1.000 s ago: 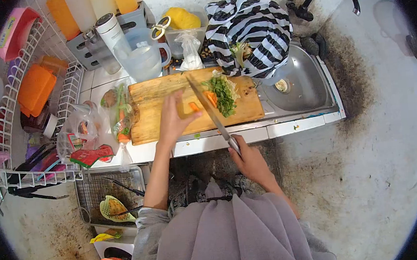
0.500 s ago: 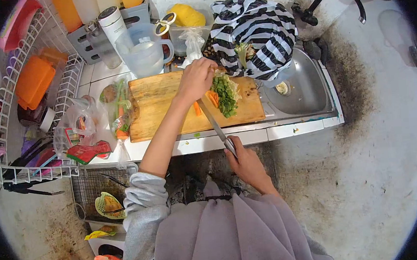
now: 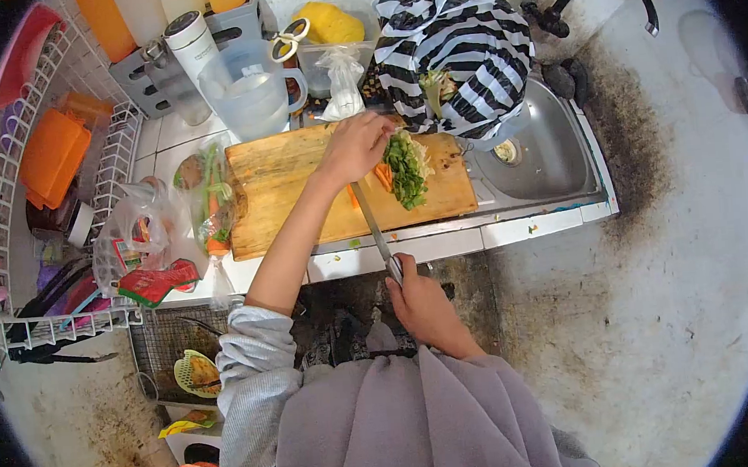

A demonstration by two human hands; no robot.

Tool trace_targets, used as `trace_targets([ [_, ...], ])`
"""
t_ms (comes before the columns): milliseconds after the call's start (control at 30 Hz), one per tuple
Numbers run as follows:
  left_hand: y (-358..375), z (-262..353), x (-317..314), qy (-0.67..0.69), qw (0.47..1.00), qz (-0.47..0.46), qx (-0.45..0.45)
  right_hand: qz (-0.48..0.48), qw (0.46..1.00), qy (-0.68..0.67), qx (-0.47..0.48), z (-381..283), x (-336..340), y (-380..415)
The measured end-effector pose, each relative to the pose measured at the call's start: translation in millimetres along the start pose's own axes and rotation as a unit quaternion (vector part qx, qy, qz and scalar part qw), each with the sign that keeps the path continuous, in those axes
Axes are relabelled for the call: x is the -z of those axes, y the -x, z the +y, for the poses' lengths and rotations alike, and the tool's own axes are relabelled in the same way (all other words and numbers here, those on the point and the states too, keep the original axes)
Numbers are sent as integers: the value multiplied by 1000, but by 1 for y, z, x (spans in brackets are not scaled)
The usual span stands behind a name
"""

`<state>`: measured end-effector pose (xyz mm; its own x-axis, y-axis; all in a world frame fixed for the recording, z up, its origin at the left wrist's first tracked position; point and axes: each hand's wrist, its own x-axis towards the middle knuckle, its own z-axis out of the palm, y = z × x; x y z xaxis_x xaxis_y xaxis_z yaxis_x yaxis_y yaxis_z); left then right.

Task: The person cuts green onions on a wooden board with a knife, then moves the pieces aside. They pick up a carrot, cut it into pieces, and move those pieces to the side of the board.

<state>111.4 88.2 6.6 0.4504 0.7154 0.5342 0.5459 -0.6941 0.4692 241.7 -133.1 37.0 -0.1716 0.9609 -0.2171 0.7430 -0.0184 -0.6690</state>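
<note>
My right hand [image 3: 427, 310] is closed round the handle of a kitchen knife [image 3: 373, 225]. The blade points away from me, and its far end runs under my left hand [image 3: 356, 148]. With its fingers curled down, my left hand is over the wooden cutting board [image 3: 275, 188]; whatever is under the fingers is hidden. Just left of the blade a piece of carrot [image 3: 354, 197] shows. Right of my left hand lies a pile of chopped green leaves [image 3: 406, 170], with cut carrot pieces [image 3: 384, 176] and pale shreds beside it.
A striped plastic bag [image 3: 457, 63] lines a container by the steel sink [image 3: 543, 165]. Behind the board stand a clear jug [image 3: 247, 95] and scissors [image 3: 289, 40]. Bagged vegetables [image 3: 213, 197] lie at its left, near a white dish rack [image 3: 118, 165].
My right hand and the knife handle have shifted a little to the left, so the blade stands steeper. My left hand remains in nearly the same place over the board.
</note>
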Motion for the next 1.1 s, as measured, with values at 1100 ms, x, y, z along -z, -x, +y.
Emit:
trace_targets([
  [1100,-4,-10,-4,29,995,-70,-65,-92,994,35,-57,-23,-6,-7],
])
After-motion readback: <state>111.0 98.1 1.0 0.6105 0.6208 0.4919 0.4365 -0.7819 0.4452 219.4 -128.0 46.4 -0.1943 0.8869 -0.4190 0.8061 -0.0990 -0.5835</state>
